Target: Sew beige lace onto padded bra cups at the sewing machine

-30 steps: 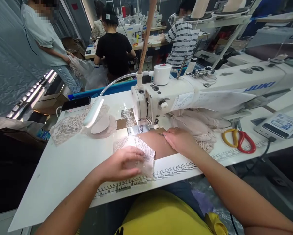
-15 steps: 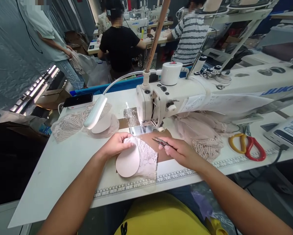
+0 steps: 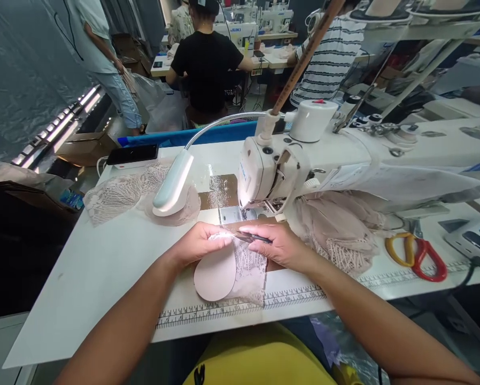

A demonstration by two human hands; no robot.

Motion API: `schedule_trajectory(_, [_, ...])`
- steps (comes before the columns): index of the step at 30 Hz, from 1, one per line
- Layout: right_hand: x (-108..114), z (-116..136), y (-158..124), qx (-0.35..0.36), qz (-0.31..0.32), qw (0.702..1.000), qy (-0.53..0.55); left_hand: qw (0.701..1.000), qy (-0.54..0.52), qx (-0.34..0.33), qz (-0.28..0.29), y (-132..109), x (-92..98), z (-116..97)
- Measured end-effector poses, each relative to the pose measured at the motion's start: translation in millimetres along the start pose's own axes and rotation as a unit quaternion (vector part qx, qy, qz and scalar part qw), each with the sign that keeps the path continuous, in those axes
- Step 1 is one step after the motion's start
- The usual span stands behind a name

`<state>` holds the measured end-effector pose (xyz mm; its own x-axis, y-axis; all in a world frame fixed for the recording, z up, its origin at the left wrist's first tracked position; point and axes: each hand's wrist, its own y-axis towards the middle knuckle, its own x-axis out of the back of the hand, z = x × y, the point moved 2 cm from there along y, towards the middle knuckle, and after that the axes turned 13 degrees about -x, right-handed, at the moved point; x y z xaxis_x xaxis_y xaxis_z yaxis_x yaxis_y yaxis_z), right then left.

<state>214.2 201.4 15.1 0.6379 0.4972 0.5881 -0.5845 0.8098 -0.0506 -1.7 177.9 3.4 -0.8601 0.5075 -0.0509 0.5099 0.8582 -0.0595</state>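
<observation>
Between my thumb and fingers, my left hand (image 3: 202, 243) pinches the top edge of a pale pink lace piece (image 3: 250, 272) with a smooth rounded pad (image 3: 215, 275) on it. My right hand (image 3: 278, 243) is closed around small dark thread snips (image 3: 250, 236). Their blades point left and reach the top edge of the lace, close to my left fingertips. Both hands are just in front of the needle area of a white sewing machine (image 3: 264, 166). The lower part of the lace lies over a printed ruler strip (image 3: 240, 310) along the table's front edge.
More lace pieces (image 3: 120, 195) lie at the left, under a lamp head (image 3: 173, 182). Gathered beige fabric (image 3: 336, 224) sits right of the machine, beside scissors with red and yellow handles (image 3: 428, 259). A phone (image 3: 132, 154) rests at the back left. Other people sit and stand beyond.
My right hand has moved left, bringing the snips to the lace edge at my left fingertips. The left hand keeps its pinch. The whole view has shifted slightly.
</observation>
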Motion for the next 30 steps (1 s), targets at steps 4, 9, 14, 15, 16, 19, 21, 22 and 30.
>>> schedule_trajectory(4, [0, 2, 1, 0.024, 0.005, 1.0, 0.001, 1.0, -0.024, -0.011, 0.015, 0, -2.3, -1])
schedule_trajectory(9, [1, -1, 0, 0.008, 0.008, 1.0, -0.005, 0.999, -0.041, 0.007, 0.002, 0, -0.2, 4])
schedule_trajectory(14, [-3, 3, 2, -0.004, 0.028, 0.999, 0.016, 1.0, -0.027, 0.008, 0.002, 0, -0.6, 8])
schedule_trajectory(15, [-5, 5, 2, -0.008, 0.03, 0.999, 0.021, 1.0, -0.026, 0.009, 0.005, 1, -1.3, 8])
schedule_trajectory(16, [-6, 6, 3, -0.011, 0.031, 0.999, 0.027, 1.0, -0.028, 0.01, 0.009, 1, -2.0, 9])
schedule_trajectory(19, [-11, 9, 5, -0.022, 0.035, 0.998, 0.052, 0.999, -0.04, 0.017, 0.024, 1, -3.7, 11])
schedule_trajectory(21, [-13, 10, 6, -0.028, 0.038, 0.996, 0.072, 0.998, -0.041, 0.019, 0.032, 2, -4.3, 12])
schedule_trajectory(22, [-14, 9, 6, -0.03, 0.038, 0.996, 0.08, 0.998, -0.039, 0.019, 0.035, 2, -4.5, 12])
schedule_trajectory(30, [-11, 5, 6, -0.039, 0.068, 0.993, 0.086, 0.998, -0.04, 0.03, 0.043, 1, -6.0, 11])
